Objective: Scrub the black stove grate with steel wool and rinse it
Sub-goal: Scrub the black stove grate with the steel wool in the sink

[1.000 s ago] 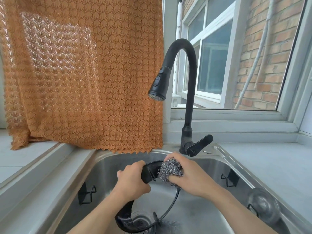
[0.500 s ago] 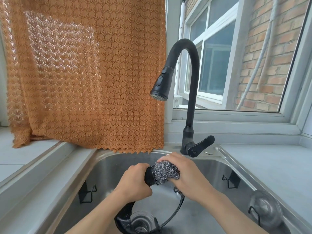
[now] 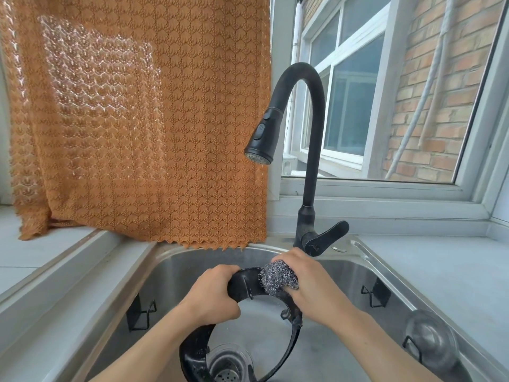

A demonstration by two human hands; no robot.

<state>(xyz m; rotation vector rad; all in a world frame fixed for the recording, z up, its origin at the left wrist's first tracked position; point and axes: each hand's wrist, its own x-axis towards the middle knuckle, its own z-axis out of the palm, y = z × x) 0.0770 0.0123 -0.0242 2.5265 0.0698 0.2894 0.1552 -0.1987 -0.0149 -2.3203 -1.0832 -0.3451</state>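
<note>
Left hand: wrapped round the upper left arc of the grate, fingers curled over the top edge and clamped tight on it.

Right hand: cupped over the steel wool, fingers bent round it and squeezing it down onto the grate; fingertips mostly buried behind the wad, so can't tell exactly how they lie.

Steel wool: grey scrunched ball, tucked under the right fingers, touching the top of the ring just beside the left fingers.

Grate: black round stove ring, stood up on edge inside the sink, top arc between both sets of fingers, bottom arc well below them down by the drain, looks wet and shiny.

Sink: stainless basin, walls all round the hands.

Drain: metal strainer, well below the left fingers, seen through the ring.

Faucet: black gooseneck, base just past the right fingers, spray head hanging well above the left fingers, no water visible coming out.

Faucet lever: sticking out to the right, near the right knuckles but apart from them.

Curtain: orange knit thing, hem just above the sink rim, beyond the left fingers.

Window: behind the faucet, brick wall outside.

Counter: pale grey, off to the side of the right hand.
</note>
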